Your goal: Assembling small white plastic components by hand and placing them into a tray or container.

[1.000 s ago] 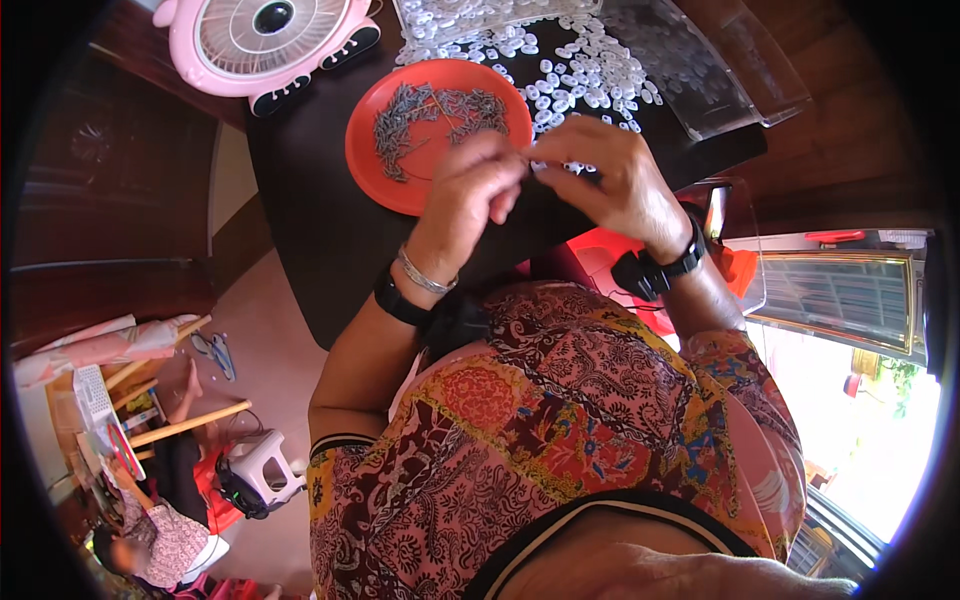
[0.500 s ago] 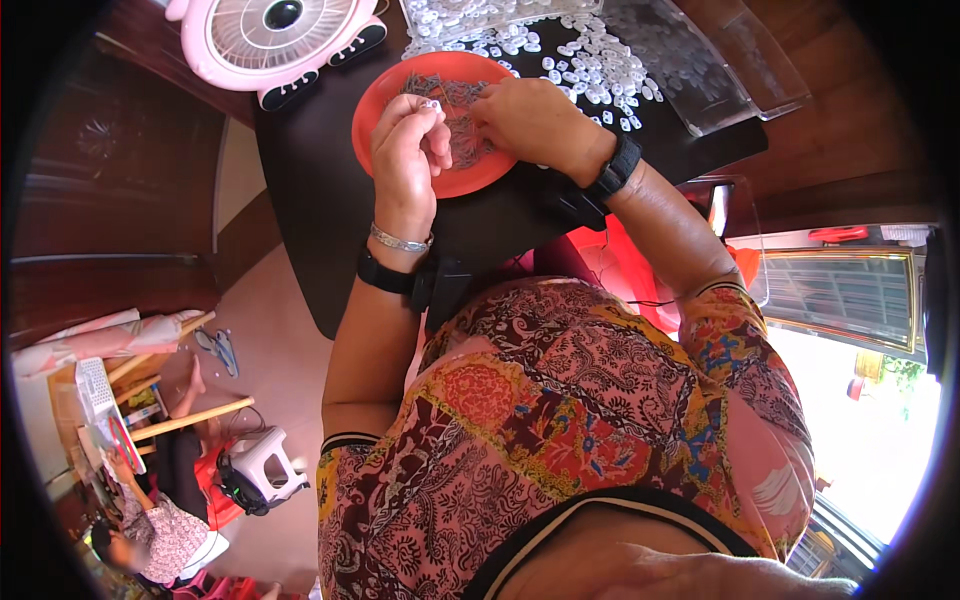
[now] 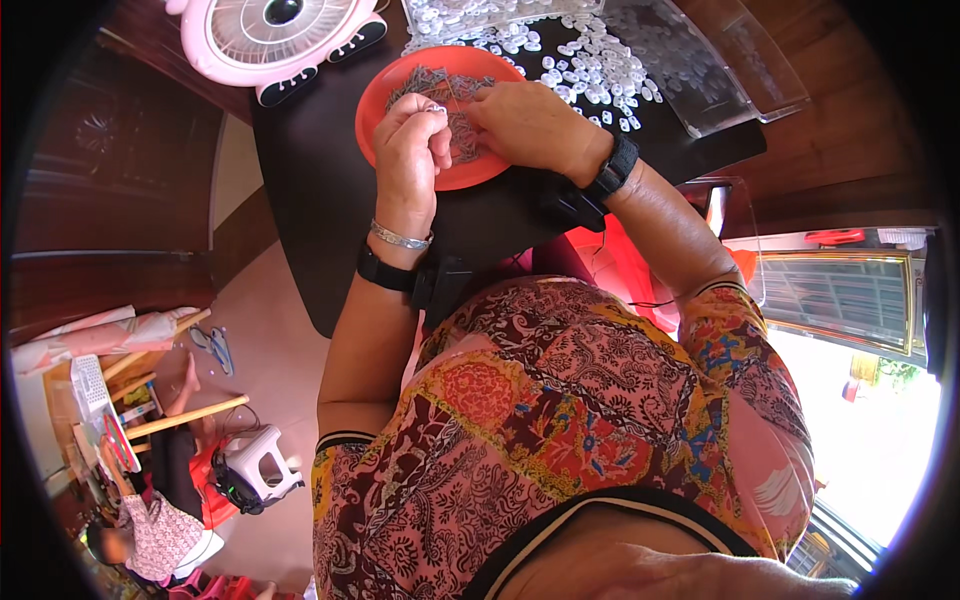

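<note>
A round orange-red dish (image 3: 372, 100) on the dark table holds a heap of thin grey pieces (image 3: 463, 130), too small to name surely. Above its left side my left hand (image 3: 408, 145) is closed, with a small whitish plastic piece (image 3: 437, 109) pinched between thumb and forefinger. From the right, my right hand (image 3: 540, 125) reaches over the dish, its fingers bent together beside the grey heap. Its fingertips are partly hidden, so I cannot make out what they hold. A little space lies between the two hands.
Many small clear-white plastic pieces (image 3: 600, 65) lie spread on the dark table (image 3: 300, 200) beyond my right hand, beside a clear plastic bin (image 3: 735, 70). A pink fan (image 3: 270, 45) stands at the far left. Another person (image 3: 165, 530) sits at lower left near a white stool (image 3: 262, 465).
The orange-red dish has shifted slightly away and to the right. My left hand has turned a little, keeping its pinch, and my right fingers have moved slightly over the grey pieces.
</note>
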